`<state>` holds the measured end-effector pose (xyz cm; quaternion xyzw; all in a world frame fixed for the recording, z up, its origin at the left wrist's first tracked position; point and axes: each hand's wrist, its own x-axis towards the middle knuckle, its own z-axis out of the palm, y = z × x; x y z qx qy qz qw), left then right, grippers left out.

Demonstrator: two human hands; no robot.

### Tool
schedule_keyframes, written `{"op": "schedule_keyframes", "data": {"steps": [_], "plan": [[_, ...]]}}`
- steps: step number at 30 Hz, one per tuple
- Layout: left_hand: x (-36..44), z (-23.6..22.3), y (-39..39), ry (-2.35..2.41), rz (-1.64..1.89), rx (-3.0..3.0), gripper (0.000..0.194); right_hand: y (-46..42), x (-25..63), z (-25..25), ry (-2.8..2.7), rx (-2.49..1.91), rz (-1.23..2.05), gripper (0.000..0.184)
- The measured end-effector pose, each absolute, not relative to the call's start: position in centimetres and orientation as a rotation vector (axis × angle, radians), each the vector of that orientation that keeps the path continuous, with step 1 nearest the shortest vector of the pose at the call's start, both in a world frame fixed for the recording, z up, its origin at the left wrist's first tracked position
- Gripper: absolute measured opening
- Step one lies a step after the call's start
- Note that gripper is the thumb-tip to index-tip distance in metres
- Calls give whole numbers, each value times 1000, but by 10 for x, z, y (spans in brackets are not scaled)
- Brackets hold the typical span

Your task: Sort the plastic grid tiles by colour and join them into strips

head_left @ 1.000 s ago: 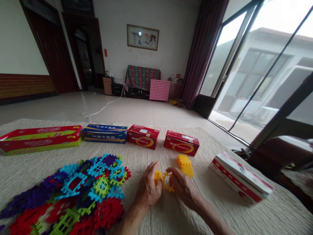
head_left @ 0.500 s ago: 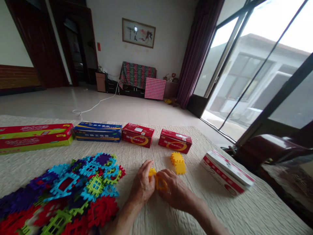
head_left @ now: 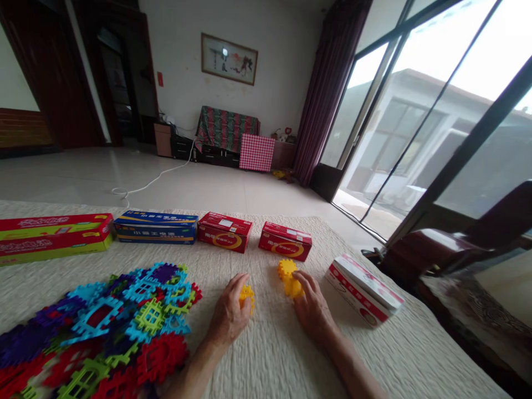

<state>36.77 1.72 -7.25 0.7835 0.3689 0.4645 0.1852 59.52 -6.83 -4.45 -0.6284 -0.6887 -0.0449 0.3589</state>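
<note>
Left hand (head_left: 231, 308) pinches a toothed yellow plastic piece (head_left: 247, 295); right hand (head_left: 312, 307) touches matching tiles (head_left: 286, 268), grip unclear; cardboard boxes (head_left: 224, 231) line the ribbed mat's (head_left: 266, 349) far edge.

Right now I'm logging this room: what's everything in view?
Toothed pieces: many, multicoloured, heaped left
Yellow pieces: count unclear, yellow, centre
Long box: one, red-green, far left
Blue box: one, blue, beside it
Red boxes: two, red, centre
White box: one, white-red, right
Blanket: one, cream, underneath
Cord: one, white, left background
Framed picture: one, pale, background
Cabinet: one, black, background
Patterned cloth: one, red-green, over cabinet
Checked cloth: one, red-white, beside it
Curtain: one, purple, back right
Glass door: one, dark-framed, right
Left hand: one, bare, holding yellow piece
Right hand: one, bare, at yellow pieces
</note>
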Motion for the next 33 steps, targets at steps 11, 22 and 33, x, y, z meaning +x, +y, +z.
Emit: {"op": "schedule_keyframes", "data": {"steps": [11,22,33], "plan": [[367,-73,18,1059,1287,2213,48,-63,596,-48,-1823,-1596,-111,63],[363,-71,21,1076,1380,1995,40,-71,589,-33,-1778,-1508,-114,58],[363,-68,22,1134,1408,1951,37,-85,522,-27,-2047,-1369,328,59]]}}
